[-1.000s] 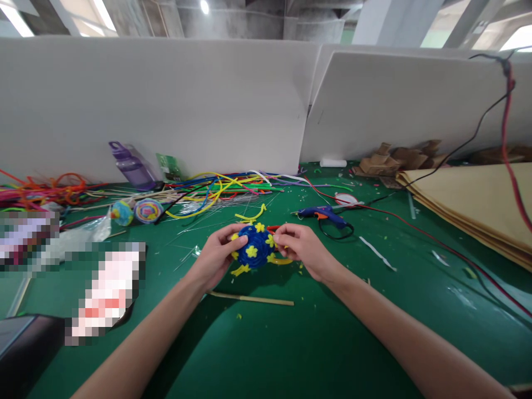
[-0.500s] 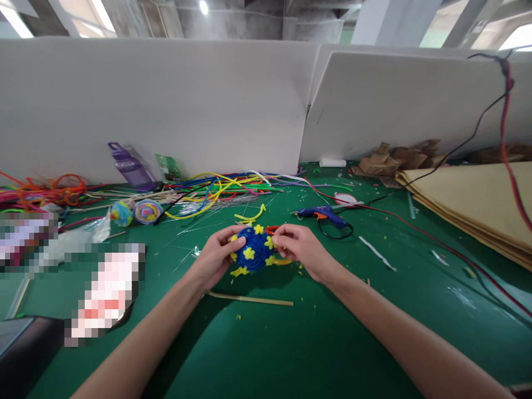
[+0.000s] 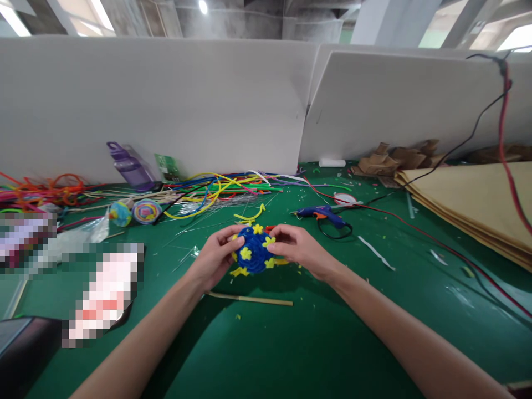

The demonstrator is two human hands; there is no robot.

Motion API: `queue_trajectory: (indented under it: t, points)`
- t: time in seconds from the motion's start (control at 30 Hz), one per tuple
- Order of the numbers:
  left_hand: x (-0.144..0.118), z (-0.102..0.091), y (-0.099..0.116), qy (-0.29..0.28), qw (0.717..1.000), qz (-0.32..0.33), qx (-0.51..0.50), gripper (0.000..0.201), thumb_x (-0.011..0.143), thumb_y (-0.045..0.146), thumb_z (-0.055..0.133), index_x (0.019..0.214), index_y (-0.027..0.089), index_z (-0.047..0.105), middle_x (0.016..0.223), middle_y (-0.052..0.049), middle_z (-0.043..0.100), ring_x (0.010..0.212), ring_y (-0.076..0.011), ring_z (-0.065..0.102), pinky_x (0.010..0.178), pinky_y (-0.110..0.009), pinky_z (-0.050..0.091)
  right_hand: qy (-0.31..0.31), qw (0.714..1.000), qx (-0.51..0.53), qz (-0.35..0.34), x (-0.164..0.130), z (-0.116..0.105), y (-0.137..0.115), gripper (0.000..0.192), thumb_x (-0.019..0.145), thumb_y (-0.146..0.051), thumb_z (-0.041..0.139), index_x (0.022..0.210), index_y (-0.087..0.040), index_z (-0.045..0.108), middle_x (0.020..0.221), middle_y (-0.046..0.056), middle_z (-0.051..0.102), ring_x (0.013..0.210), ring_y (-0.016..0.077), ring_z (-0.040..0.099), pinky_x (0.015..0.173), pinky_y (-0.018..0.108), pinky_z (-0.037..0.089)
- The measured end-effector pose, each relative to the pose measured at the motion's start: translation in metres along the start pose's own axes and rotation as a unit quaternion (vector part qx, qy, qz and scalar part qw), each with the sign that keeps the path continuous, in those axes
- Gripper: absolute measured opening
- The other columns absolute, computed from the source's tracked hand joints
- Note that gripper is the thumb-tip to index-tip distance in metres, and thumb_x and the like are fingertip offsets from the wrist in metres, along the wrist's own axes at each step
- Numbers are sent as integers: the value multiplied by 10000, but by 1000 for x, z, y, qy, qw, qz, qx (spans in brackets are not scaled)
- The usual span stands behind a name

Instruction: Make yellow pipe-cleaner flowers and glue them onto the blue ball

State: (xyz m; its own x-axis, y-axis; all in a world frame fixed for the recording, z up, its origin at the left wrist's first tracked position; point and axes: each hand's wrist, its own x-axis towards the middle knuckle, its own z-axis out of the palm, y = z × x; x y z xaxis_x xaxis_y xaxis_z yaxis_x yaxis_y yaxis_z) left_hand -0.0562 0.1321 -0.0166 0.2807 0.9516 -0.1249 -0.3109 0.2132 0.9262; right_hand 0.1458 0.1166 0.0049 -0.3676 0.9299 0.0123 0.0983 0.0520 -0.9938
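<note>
A round blue coil, seemingly of fuzzy pipe cleaner, carries several small yellow flowers, one of them a yellow flower on its face. My left hand is closed on the coil's left edge, thumb in front. At the right edge, my right hand is closed, thumb and forefinger on another yellow flower. Its other fingers go partly behind the coil. A red bit and a yellow strip show beside the right fingers. In front lies a thin stick.
Behind the hands lie a curved yellow pipe cleaner and a blue glue gun with its cord. Bundled pipe cleaners, a purple bottle and two wound discs are at the back left. Brown paper sheets lie on the right.
The coil has turned slightly in my hands, its face flower shifting a little left. My right fingertips have moved slightly left over the flower at the right edge.
</note>
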Motion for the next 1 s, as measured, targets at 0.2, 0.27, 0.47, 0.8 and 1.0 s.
queue_trajectory:
  t: [0.2,0.27,0.47,0.8,1.0]
  points:
    - [1,0,0,-2,1000,5,7,350,619,252,788,938,155,680,831,-39,685,649,-108,617,584,-185,493,51,993,-88,-58,0,0,-1,175,711,-310,647,710,-158,559,702,1,557,627,98,459,590,243,382]
    - [1,0,1,0,1000,9,7,353,617,248,790,939,156,679,843,-40,685,649,-108,618,587,-189,494,57,992,-97,-61,0,0,-1,166,711,-304,642,707,-156,567,697,0,558,617,96,452,580,241,377]
    - [-1,1,1,-14,1000,8,10,343,616,247,791,929,159,681,830,-36,684,633,-104,613,581,-189,492,31,997,-51,-41,0,0,2,160,709,-281,637,684,-154,542,672,-14,521,610,86,446,572,227,373]
    - [-2,2,2,-8,1000,14,12,365,599,256,802,929,155,685,838,-37,681,653,-104,606,591,-187,480,-27,996,75,48,1,-8,-3,226,738,-361,619,852,-181,543,700,-18,489,531,57,366,424,188,211]
    - [-2,4,3,10,1000,26,10,347,605,241,795,924,157,688,816,-36,686,634,-105,601,584,-196,470,-19,1000,-1,-3,0,-8,-3,196,749,-351,611,802,-175,543,731,-1,519,613,86,440,505,209,324]
